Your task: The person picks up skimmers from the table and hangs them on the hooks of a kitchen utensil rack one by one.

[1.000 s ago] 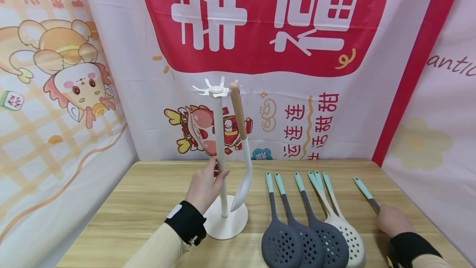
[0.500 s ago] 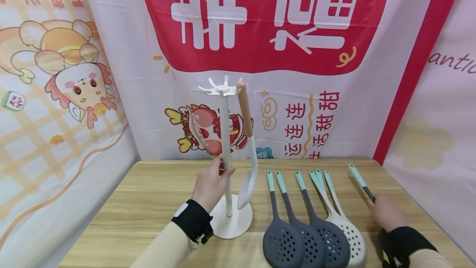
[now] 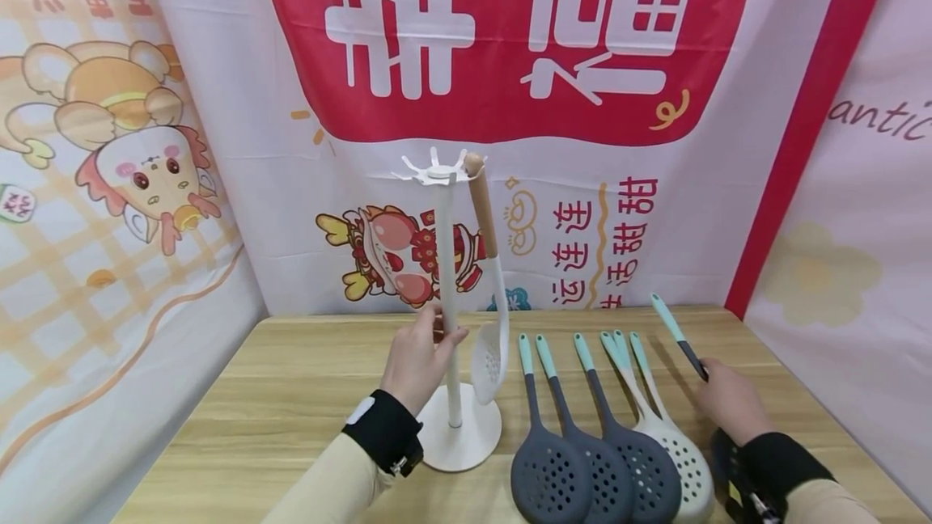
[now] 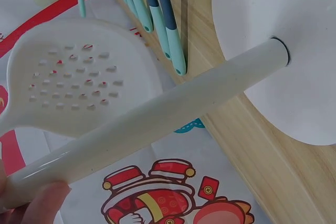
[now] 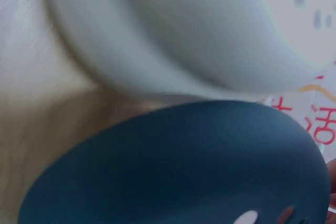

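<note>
Cartoon-printed cloth [image 3: 124, 209] walls the left; a wood-grain counter [image 3: 277, 403] meets a red-and-white backdrop [image 3: 502, 116]. The left grip [image 3: 418, 358] curls round a white utensil stand [image 3: 446, 265] hung with a wood-handled slotted spoon [image 3: 497, 273]; mint-handled skimmers [image 3: 610, 471] lie alongside; the right grip [image 3: 735, 401] holds a dark skimmer [image 3: 677, 335] near flower-printed cloth [image 3: 815, 281].

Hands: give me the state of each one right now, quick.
Left hand: closed, gripping the pole of the white stand.
Right hand: closed, holding a dark skimmer with a mint-coloured handle end.
</note>
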Tool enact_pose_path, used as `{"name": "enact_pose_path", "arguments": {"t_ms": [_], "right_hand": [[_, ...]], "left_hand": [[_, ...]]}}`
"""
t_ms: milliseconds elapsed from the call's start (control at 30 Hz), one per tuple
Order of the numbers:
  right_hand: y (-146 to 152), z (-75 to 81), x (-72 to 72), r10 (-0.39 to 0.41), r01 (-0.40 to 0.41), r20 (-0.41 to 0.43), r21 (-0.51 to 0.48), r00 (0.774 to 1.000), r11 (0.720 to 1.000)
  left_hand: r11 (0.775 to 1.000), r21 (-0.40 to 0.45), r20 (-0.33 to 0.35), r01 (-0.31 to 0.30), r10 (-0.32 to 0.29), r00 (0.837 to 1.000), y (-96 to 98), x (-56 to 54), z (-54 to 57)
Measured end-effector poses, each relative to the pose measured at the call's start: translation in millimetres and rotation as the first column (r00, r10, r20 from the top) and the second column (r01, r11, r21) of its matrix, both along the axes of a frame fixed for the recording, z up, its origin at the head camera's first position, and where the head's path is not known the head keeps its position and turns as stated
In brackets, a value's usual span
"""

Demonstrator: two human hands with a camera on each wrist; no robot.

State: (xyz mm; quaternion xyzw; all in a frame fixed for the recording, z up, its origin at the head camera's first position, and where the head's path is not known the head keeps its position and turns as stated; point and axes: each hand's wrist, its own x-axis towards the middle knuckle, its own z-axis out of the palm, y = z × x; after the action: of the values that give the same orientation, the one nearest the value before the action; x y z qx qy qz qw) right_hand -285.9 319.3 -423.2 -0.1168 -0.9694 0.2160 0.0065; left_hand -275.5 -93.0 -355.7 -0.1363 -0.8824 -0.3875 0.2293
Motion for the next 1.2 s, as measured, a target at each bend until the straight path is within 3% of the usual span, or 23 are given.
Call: {"name": "enact_pose_path", "arguments": {"t_ms": [233, 400, 600, 767, 1033, 1133, 1200], "right_hand": [[-26.6, 28.9, 4.3, 0.086, -0.087, -0.149, -0.002, 0.985, 0.996], [-54.8, 51.4, 13.2, 0.159, -0.147, -0.323, 0.062, 0.933, 0.987], [-94.6, 81.3, 31.0, 0.231, -0.237, -0.510, 0.054, 0.828, 0.970], [-120.0, 97.9, 44.7, 0.276, -0.327, -0.629, 0.036, 0.727, 0.944], [-141.9, 113.8, 61.2, 0.291, -0.418, -0.798, 0.054, 0.527, 0.907], [-147.0, 119.6, 65.0, 0.286, -0.441, -0.830, 0.055, 0.478, 0.896], [-149.4, 123.0, 67.0, 0.280, -0.454, -0.842, 0.047, 0.462, 0.890]], "left_hand": [[1.000, 0.010, 0.010, -0.008, 0.008, 1.000, 2.9, 1.4, -0.8], [1.000, 0.016, 0.023, -0.020, 0.020, 1.000, 4.3, 2.5, -2.4], [0.999, 0.031, 0.046, -0.027, 0.026, 0.999, 8.2, 2.4, -1.3], [0.999, 0.030, 0.061, -0.033, 0.031, 0.998, 10.5, 2.1, -1.6], [0.999, 0.028, 0.054, -0.036, 0.035, 0.998, 11.9, 1.3, -2.4], [0.999, 0.029, 0.052, -0.036, 0.035, 0.998, 12.2, 0.7, -3.0], [0.999, 0.030, 0.053, -0.031, 0.030, 0.998, 12.2, 0.5, -3.5]]}}
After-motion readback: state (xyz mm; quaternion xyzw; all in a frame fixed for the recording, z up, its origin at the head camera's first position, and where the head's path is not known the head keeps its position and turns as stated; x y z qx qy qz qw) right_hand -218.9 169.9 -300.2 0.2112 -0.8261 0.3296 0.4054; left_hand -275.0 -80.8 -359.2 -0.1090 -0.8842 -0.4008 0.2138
